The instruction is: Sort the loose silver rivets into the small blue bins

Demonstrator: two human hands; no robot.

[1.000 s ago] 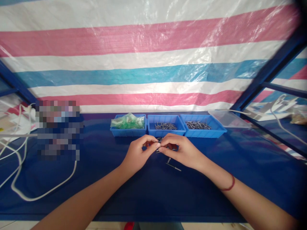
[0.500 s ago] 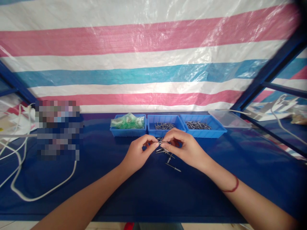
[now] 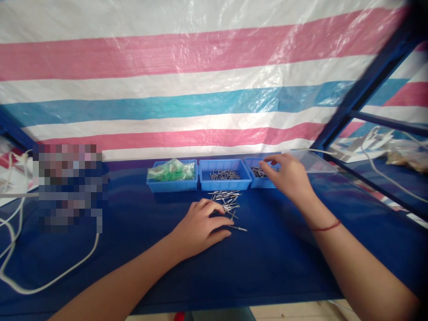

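My left hand (image 3: 200, 225) rests low over the blue tabletop with its fingers spread, beside a loose pile of metal blind rivets (image 3: 227, 207). Its fingertips are close to one rivet (image 3: 238, 228) lying nearest me; whether they touch it is unclear. Over the right blue bin (image 3: 254, 182) hovers my right hand (image 3: 287, 174), thumb and fingers apart, with nothing visible between them. That bin holds more rivets (image 3: 258, 171), partly hidden by the hand. In the middle blue bin (image 3: 225, 183) lies another heap of rivets (image 3: 224, 175).
The left blue bin (image 3: 174, 185) holds green-and-clear plastic packets (image 3: 174, 170). A clear plastic lid (image 3: 317, 162) lies at the right. White cables (image 3: 60, 286) curl over the table's left side, near a blurred-out patch. Blue frame posts (image 3: 364, 84) and a striped sheet (image 3: 187, 102) stand behind.
My hands have parted from a joint pinch on rivets above the pile. The left has opened and dropped nearer; the right has moved right over the right bin and opened. The view shifted slightly.
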